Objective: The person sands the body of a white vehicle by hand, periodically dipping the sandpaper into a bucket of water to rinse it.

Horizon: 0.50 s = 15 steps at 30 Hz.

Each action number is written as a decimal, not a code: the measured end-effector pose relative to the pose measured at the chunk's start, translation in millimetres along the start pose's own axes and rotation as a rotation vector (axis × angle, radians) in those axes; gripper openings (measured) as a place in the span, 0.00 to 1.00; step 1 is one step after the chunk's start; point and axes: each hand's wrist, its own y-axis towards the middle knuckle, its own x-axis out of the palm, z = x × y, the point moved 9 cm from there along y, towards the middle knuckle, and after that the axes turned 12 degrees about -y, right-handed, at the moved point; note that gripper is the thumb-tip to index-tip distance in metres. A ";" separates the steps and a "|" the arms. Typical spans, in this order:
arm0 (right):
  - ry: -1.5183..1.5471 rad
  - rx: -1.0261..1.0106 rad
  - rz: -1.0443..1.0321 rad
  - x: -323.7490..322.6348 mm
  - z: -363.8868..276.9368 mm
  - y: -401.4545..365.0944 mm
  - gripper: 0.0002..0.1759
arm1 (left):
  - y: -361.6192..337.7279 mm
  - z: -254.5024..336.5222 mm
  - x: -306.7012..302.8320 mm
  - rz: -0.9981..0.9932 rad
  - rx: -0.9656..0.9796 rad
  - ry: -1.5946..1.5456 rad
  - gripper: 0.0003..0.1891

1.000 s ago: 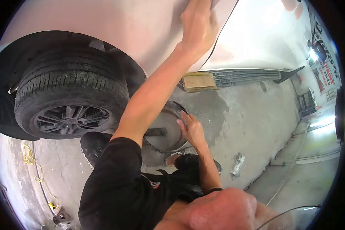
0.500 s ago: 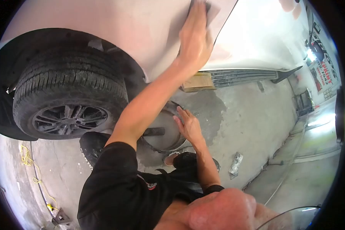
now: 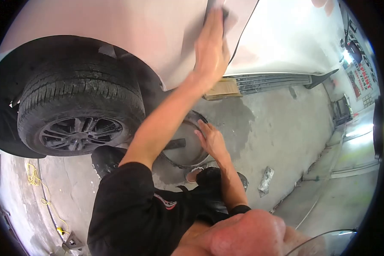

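My left hand (image 3: pixel 211 53) reaches up to the pale car body panel (image 3: pixel 158 38). Its fingers press a dark sanding block (image 3: pixel 225 13) against the panel, near the door gap; the hand covers most of the block. A wet-looking grey streak runs down the panel beside it. My right hand (image 3: pixel 212 141) is lower down, over the rim of a round tub (image 3: pixel 194 161) on the floor. Its fingers are apart and I see nothing held. A dark flat bar (image 3: pixel 175 144) lies across the grey inside of the tub.
A dusty tyre (image 3: pixel 79 96) in the wheel arch stands to the left. Cardboard (image 3: pixel 222 88) lies under the sill. A crumpled silvery packet (image 3: pixel 266 181) is on the concrete floor at right. A yellow cord (image 3: pixel 47 202) trails at lower left.
My left hand has moved slightly down and left, with the sanding block under its fingers. My right hand stays by the tub. The whole view has shifted a little.
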 end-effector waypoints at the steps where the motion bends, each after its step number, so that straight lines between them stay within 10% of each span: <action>1: -0.017 0.009 -0.018 0.4 -1.1 -1.3 0.23 | -9.5 6.3 -6.3 0.030 0.043 0.012 0.27; 15: 0.020 -0.030 0.009 1.4 -7.9 -4.0 0.24 | 21.8 1.2 7.1 -0.032 -0.005 0.001 0.28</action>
